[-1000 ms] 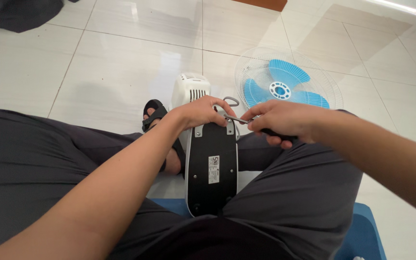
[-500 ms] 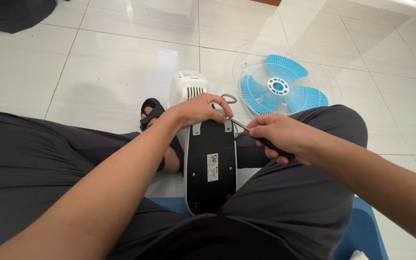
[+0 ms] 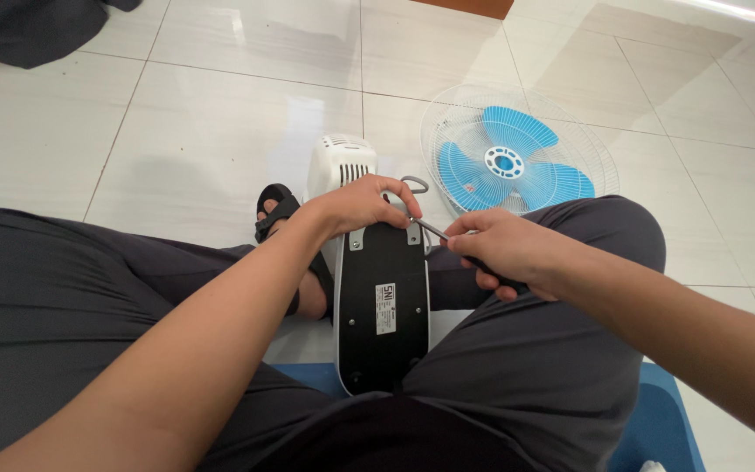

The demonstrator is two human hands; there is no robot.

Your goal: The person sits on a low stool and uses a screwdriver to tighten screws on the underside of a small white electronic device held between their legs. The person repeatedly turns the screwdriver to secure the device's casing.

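Observation:
A fan base (image 3: 384, 315), black underside up with a white rim, lies between my knees. Its white motor housing (image 3: 341, 164) points away from me. My left hand (image 3: 362, 204) grips the far end of the base, fingers curled over its edge. My right hand (image 3: 495, 250) holds a screwdriver (image 3: 434, 231) whose metal tip reaches a screw at the base's far right corner. A grey metal bracket on the base holds that corner.
A white wire fan guard with blue blades (image 3: 514, 163) lies on the white tiled floor at the right. My sandalled foot (image 3: 283, 218) rests left of the housing. A blue mat (image 3: 657, 428) lies under me. Dark cloth (image 3: 28, 31) sits at the top left.
The view has shifted slightly, so the fan guard now sits lower and more in frame. Both hands stay at the far end of the base; the right hand has drawn back slightly.

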